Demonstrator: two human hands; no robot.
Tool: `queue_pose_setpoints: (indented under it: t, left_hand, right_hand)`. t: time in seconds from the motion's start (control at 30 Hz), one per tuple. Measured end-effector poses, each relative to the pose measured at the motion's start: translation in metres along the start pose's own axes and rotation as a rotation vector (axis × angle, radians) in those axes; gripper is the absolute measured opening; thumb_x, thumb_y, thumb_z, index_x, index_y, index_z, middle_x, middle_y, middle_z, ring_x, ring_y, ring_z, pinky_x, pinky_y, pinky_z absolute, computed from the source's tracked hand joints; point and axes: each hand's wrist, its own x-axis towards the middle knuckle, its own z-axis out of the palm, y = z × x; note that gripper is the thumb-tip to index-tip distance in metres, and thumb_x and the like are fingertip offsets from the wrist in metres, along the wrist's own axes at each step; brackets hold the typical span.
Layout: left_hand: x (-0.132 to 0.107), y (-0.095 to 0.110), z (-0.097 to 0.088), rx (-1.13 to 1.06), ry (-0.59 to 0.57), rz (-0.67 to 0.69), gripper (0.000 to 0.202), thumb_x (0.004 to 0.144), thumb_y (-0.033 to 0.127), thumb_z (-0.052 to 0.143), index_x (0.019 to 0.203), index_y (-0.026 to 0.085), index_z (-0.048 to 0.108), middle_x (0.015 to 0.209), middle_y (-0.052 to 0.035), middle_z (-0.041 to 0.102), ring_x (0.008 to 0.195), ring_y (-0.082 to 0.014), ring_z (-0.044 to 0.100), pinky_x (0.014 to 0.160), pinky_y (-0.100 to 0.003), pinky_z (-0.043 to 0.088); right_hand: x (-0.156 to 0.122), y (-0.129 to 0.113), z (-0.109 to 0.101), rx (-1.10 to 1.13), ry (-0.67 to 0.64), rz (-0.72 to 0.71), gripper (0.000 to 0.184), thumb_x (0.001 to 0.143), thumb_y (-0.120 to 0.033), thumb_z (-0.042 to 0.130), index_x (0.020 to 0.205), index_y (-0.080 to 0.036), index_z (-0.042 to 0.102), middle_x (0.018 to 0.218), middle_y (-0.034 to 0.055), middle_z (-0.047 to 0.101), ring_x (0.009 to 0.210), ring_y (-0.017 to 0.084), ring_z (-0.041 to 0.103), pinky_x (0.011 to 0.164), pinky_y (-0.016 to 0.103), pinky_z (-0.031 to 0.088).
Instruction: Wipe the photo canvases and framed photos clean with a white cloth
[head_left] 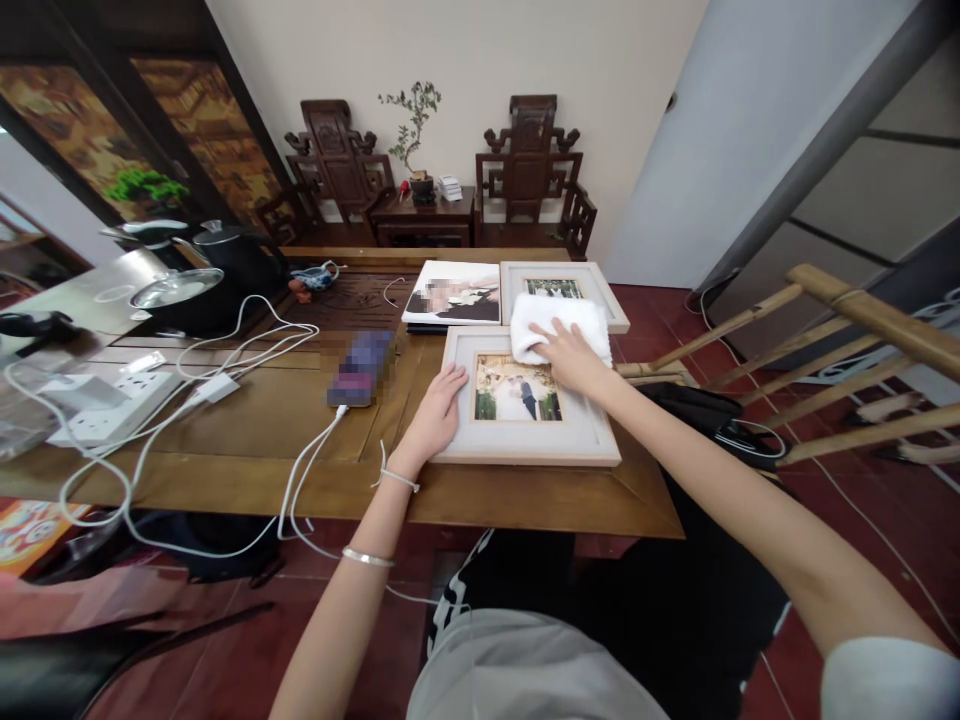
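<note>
A white-framed photo [525, 440] lies flat on the wooden table [247, 420] in front of me. My left hand [436, 410] rests flat on the frame's left edge, fingers spread. My right hand [571, 357] presses a folded white cloth [559, 322] onto the upper right part of the frame's glass, fingers laid over the cloth. Behind it lie a second white-framed photo [562, 288] and an unframed print [454, 293].
A phone [361, 368] on a white cable lies left of the frame. A power strip [105, 405] with tangled white cables, a kettle [232, 255] and a lidded pot [176, 295] fill the table's left. A bamboo chair [832, 350] stands to the right; carved wooden chairs stand against the far wall.
</note>
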Motion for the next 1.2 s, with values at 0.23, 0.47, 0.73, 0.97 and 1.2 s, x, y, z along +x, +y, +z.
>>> queue_pose_setpoints:
  t: [0.23,0.47,0.73,0.97,1.2]
  left_hand:
    - [0.000,-0.001,0.005,0.003,0.029,-0.002,0.047,0.093,0.008,0.037,0.134,0.015,0.060,0.146,-0.0131,0.056,0.145,-0.0264,0.041,0.121,-0.055,0.033]
    - [0.000,0.001,0.005,0.023,0.030,-0.001,0.046,0.093,0.009,0.037,0.133,0.012,0.060,0.145,-0.0156,0.056,0.145,-0.0275,0.040,0.121,-0.054,0.033]
    - [0.000,0.001,0.003,0.024,0.005,0.005,0.045,0.095,0.013,0.038,0.135,0.014,0.058,0.147,-0.0141,0.055,0.146,-0.0274,0.039,0.121,-0.055,0.032]
    - [-0.001,0.003,0.001,0.018,-0.005,0.004,0.045,0.095,0.013,0.037,0.135,0.015,0.058,0.147,-0.0139,0.055,0.146,-0.0269,0.038,0.122,-0.055,0.031]
    - [-0.001,0.003,0.000,0.013,-0.012,-0.004,0.045,0.096,0.013,0.037,0.135,0.016,0.058,0.147,-0.0126,0.055,0.147,-0.0262,0.038,0.122,-0.055,0.031]
  right_hand:
    - [-0.074,-0.048,-0.016,-0.001,-0.147,-0.057,0.065,0.078,0.003,0.041,0.138,-0.015,0.059,0.160,0.0126,0.035,0.142,0.047,0.031,0.107,0.067,0.033]
    - [-0.144,-0.076,-0.065,0.243,-0.344,-0.260,0.075,0.071,0.009,0.037,0.136,-0.019,0.060,0.159,0.0085,0.038,0.140,0.038,0.041,0.106,0.053,0.045]
    - [-0.107,-0.063,-0.028,0.296,-0.233,-0.200,0.087,0.068,0.011,0.036,0.146,-0.023,0.050,0.162,0.0081,0.032,0.149,0.037,0.024,0.112,0.062,0.036]
    - [-0.022,-0.017,0.005,0.191,0.077,-0.086,0.081,0.068,0.014,0.033,0.141,-0.015,0.052,0.165,0.0107,0.024,0.152,0.038,0.013,0.115,0.066,0.025]
    - [-0.001,-0.013,0.009,0.088,0.015,-0.046,0.073,0.071,0.012,0.035,0.134,-0.015,0.059,0.164,0.0101,0.028,0.150,0.043,0.015,0.114,0.070,0.023]
